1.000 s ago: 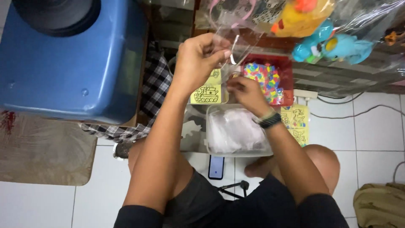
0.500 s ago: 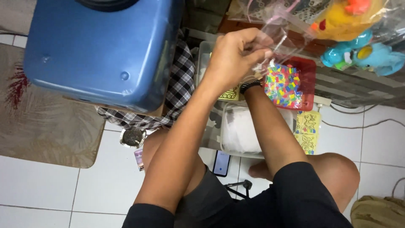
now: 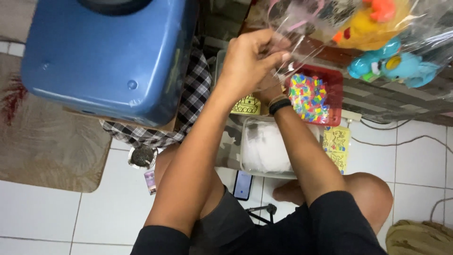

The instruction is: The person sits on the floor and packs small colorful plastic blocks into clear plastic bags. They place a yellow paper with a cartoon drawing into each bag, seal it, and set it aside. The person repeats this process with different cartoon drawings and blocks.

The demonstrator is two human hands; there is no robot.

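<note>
Near the top centre of the frame the left hand point(image 3: 250, 63) is raised, its thumb and fingers pressed together on the edge of a clear plastic bag point(image 3: 295, 28), thin and crinkled, which it holds up in front of the camera. The right hand point(image 3: 270, 87) sits just below and behind it, mostly hidden by the left; only the wrist with a dark wristband point(image 3: 279, 104) shows plainly, so I cannot tell whether its fingers are closed on the film, though it seems to meet the bag's lower edge.

Below the hands, right of centre, stands a red tray point(image 3: 336, 101) full of small bright plastic pieces. Under it lies a clear tub point(image 3: 246, 163) of white bags, with yellow printed cards point(image 3: 337, 147) to its right. A blue plastic container point(image 3: 104, 56) fills the upper left, and bagged toy animals point(image 3: 391, 63) hang at the upper right.

To handle so flimsy a bag well, it seems best to pinch near the mouth with both hands and rub the two layers apart gently, not tug, keeping it over the tray.
</note>
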